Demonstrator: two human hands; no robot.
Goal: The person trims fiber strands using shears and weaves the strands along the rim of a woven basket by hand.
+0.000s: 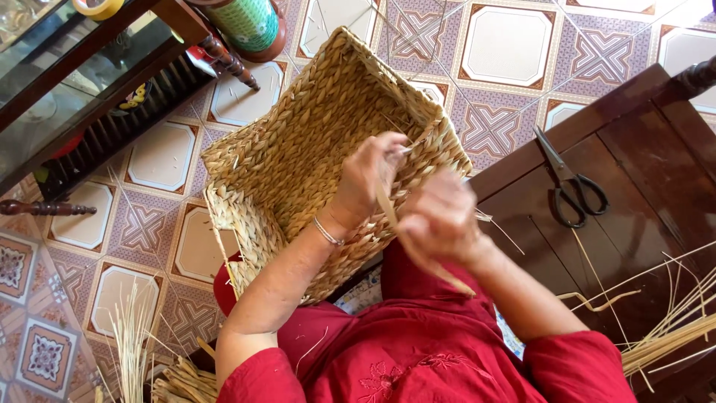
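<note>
A rectangular woven straw basket point(313, 149) is propped on the lap, tilted with its open mouth turned toward the wearer, above the patterned tiled floor point(507, 45). Its near rim is pinched by the fingers of the left hand point(369, 175), which are closed on a flat straw strand point(388, 209), while the right hand point(440, 220), blurred, is curled around the lower run of the same strand just beside the basket. Black-handled scissors point(567, 183) are laid on the dark wooden tabletop point(656, 157) to the right, with loose straw stalks point(671, 328) spread near its front edge.
</note>
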